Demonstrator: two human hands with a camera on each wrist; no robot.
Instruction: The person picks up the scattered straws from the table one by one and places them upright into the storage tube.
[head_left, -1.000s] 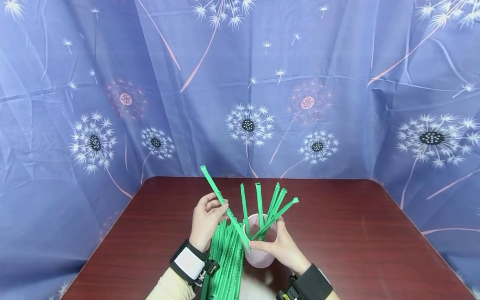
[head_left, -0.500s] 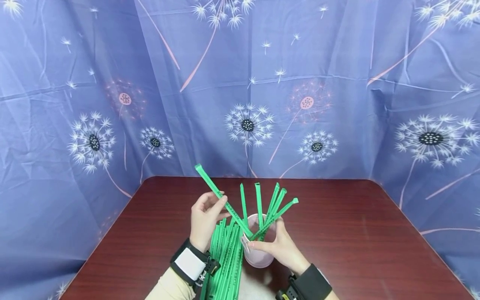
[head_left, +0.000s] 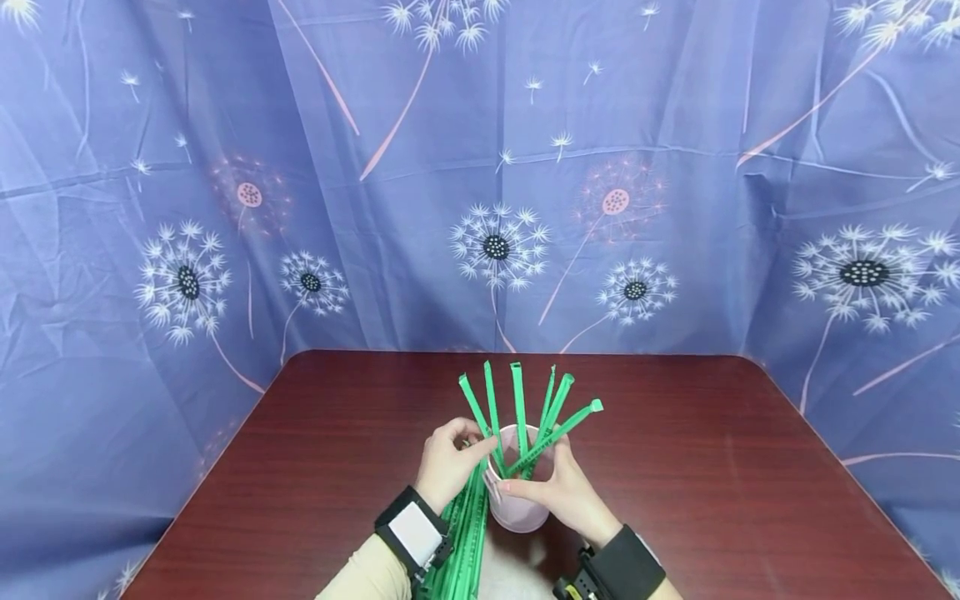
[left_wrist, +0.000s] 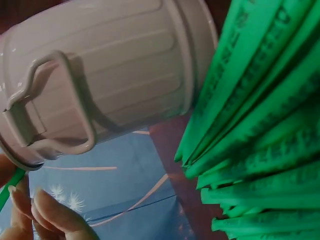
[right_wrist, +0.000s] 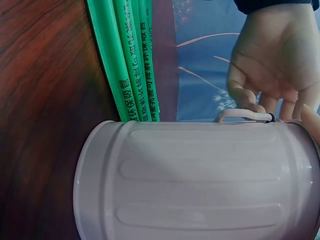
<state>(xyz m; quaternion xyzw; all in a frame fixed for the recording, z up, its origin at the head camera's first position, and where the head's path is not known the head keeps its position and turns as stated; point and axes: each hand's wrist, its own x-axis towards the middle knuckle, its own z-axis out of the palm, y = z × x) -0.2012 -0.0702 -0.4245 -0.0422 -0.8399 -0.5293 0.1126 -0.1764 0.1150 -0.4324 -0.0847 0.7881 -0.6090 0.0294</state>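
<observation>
A pale pink metal bucket (head_left: pixel 517 515) with a small side handle (left_wrist: pixel 85 107) stands upright on the table. My right hand (head_left: pixel 570 497) grips it near the rim, thumb in front, with its other fingers mostly hidden behind. Several green paper-wrapped straws (head_left: pixel 519 400) lean out of its mouth. At the left rim, my left hand (head_left: pixel 444 468) pinches another wrapped straw (head_left: pixel 472 398), whose lower end is inside the bucket. In the left wrist view a bit of this straw (left_wrist: pixel 11 187) shows between the fingertips. Under the left wrist lies a pile of wrapped straws (head_left: pixel 467 546), close beside the bucket.
A dark red-brown table (head_left: pixel 675 450) carries everything. Behind it and at both sides hangs a blue curtain (head_left: pixel 420 250) with dandelion prints. A whitish patch (head_left: pixel 510 571) lies on the table in front of the bucket. Black straps with devices (head_left: pixel 630 567) sit on both wrists.
My left hand has moved right and down to the rim, lowering its straw into the bucket and tilting it more upright. The right hand keeps its grip on the bucket.
</observation>
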